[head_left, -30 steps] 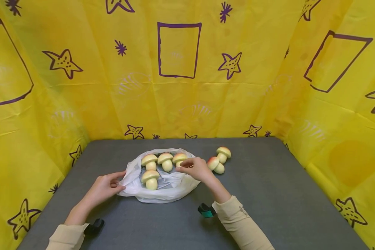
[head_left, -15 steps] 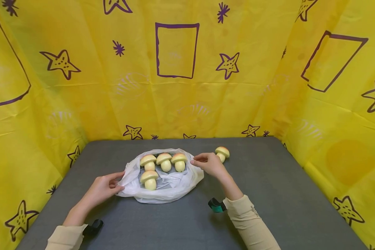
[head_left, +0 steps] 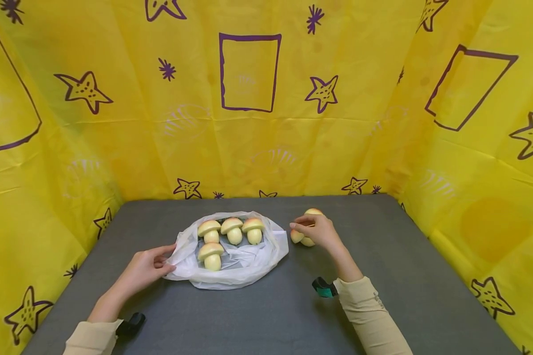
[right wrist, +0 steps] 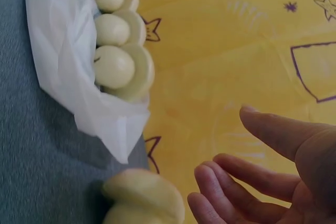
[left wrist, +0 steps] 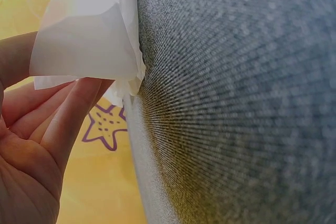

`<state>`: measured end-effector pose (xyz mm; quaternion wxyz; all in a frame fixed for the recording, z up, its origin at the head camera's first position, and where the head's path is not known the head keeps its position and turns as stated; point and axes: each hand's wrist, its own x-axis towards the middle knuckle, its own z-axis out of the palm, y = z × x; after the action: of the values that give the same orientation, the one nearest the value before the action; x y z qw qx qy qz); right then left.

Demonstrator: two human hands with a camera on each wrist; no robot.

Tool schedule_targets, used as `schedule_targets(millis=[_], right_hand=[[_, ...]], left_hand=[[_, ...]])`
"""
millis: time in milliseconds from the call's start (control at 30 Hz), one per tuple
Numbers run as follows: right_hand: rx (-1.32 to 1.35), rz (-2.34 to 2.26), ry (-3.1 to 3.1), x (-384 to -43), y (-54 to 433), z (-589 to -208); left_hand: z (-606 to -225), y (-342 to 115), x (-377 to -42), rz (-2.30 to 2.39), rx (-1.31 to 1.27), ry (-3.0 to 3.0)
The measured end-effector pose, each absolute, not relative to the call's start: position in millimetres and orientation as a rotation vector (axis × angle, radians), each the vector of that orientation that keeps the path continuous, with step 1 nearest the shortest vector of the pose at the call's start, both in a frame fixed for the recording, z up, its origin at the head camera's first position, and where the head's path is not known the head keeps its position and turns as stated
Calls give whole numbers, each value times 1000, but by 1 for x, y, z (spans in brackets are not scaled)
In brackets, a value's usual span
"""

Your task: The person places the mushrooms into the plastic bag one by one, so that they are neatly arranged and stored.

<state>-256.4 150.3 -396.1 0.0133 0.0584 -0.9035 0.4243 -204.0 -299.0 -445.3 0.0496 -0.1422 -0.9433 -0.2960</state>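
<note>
A white plastic bag [head_left: 237, 280] lies open on the grey table, with several toy mushrooms [head_left: 212, 256] inside it, cream with yellow-orange caps. At its left edge my left hand [head_left: 144, 268] pinches the thin film [left wrist: 79, 51] between thumb and fingers. My right hand [head_left: 322, 232] is to the right of the bag, thumb and fingers apart and holding nothing. It hovers over two loose toy mushrooms and partly covers them in the head view. The nearer loose mushroom [head_left: 308, 242] shows below the hand, the farther mushroom [head_left: 313, 211] above it.
The grey table [head_left: 231, 320] is walled on three sides by a yellow curtain [head_left: 248, 148] with purple drawings. A white flap [head_left: 282, 240] of the bag sticks out at its right edge, toward the loose mushrooms.
My right hand has drawn back from the bag's right side and moved right, over the loose mushrooms. The bag's right edge has shifted slightly. The left hand keeps its place.
</note>
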Motion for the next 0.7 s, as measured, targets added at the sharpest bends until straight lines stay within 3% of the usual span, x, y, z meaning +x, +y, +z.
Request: schedule_targets(millis=[700], right_hand=[[32,1310,-2827,-266,194,-423]], left_hand=[[-447,-300,-204,-938,-418,-2891]])
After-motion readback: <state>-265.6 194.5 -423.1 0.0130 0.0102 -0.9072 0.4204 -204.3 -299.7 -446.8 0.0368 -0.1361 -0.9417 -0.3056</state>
